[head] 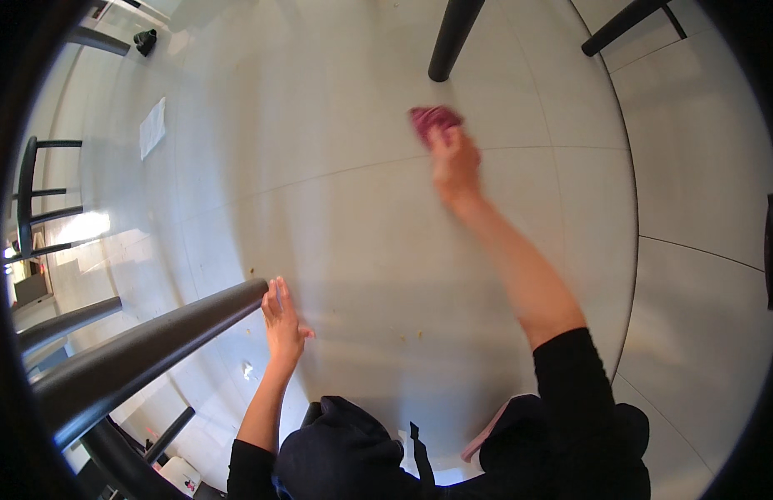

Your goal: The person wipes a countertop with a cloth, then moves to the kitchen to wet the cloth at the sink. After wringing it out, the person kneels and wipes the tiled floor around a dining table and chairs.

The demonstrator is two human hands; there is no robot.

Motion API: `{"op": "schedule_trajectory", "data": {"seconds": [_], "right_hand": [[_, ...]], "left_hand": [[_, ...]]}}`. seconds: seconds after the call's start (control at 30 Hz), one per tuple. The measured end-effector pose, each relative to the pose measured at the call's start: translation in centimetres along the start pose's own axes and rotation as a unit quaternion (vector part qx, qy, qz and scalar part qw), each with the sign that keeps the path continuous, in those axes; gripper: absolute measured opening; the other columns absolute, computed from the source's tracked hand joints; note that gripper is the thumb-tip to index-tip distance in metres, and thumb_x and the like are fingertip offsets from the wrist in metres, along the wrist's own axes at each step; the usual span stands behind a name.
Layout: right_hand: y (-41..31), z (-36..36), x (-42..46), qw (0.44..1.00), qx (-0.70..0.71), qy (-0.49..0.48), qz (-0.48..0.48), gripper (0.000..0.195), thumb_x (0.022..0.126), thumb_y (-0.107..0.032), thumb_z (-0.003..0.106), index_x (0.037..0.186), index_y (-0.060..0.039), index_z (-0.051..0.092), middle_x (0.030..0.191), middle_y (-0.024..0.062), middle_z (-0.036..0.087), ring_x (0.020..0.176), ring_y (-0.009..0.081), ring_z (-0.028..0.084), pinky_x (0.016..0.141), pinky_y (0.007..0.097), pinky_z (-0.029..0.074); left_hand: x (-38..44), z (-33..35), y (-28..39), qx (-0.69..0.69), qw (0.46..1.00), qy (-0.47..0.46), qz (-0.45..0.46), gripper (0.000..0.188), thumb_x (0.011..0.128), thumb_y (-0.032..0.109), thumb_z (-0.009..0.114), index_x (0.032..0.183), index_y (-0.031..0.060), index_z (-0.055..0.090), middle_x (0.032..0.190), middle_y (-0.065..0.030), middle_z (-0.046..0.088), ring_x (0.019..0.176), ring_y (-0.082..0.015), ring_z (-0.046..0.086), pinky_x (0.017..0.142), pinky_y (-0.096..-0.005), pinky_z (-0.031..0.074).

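My right hand (456,164) reaches far forward and presses a crumpled dark pink cloth (434,119) against the pale tiled floor (349,231). Hand and cloth are slightly blurred. Just beyond the cloth stands a dark furniture leg (452,44). My left hand (282,322) is low by the floor, its fingers extended and touching the foot of a thick dark furniture leg (167,340); it holds nothing that I can see. Small yellowish crumbs (411,335) lie on the floor between my arms, and a dark crumb (251,270) sits near the leg's foot.
A white sheet or cloth (152,128) lies flat at the left. A small black object (145,41) is at the far left. Tiled panels (693,206) meet the floor at right. A white scrap (247,370) lies behind the thick leg. Dark chair legs (27,194) line the left.
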State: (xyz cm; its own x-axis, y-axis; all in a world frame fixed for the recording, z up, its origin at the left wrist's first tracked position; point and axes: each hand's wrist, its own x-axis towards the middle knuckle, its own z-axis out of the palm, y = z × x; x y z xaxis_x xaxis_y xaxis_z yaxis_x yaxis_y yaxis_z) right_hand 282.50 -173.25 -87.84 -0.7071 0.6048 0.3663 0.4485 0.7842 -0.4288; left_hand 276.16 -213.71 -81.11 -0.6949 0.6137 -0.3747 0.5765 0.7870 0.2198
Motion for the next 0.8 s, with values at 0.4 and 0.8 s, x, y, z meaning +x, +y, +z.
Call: {"op": "schedule_trajectory", "data": {"seconds": [0.4,0.8], "right_hand": [[-12.5,-8.8,-13.2,0.857,0.418,-0.278,0.114,0.025,0.078,-0.002,0.047,0.099,-0.0042,0.061,0.084,0.0105,0.056,0.082,0.0253,0.052,0.077,0.0363,0.041],[14.7,-12.8,-14.1,0.952,-0.244,0.073,0.169,0.039,0.084,-0.012,0.061,0.122,-0.0219,0.061,0.110,0.0076,0.054,0.102,0.0315,0.048,0.086,0.0486,0.038]], "left_hand": [[0.1,0.8,-0.9,-0.002,1.000,0.008,0.009,0.130,0.041,-0.003,0.083,0.149,0.0114,0.014,0.150,-0.0114,0.022,0.130,-0.0346,0.028,0.108,-0.0403,0.035],[-0.1,0.3,0.1,-0.014,1.000,-0.006,-0.002,0.128,0.043,-0.004,0.083,0.149,0.0089,0.013,0.150,-0.0137,0.020,0.132,-0.0363,0.025,0.110,-0.0394,0.031]]}}
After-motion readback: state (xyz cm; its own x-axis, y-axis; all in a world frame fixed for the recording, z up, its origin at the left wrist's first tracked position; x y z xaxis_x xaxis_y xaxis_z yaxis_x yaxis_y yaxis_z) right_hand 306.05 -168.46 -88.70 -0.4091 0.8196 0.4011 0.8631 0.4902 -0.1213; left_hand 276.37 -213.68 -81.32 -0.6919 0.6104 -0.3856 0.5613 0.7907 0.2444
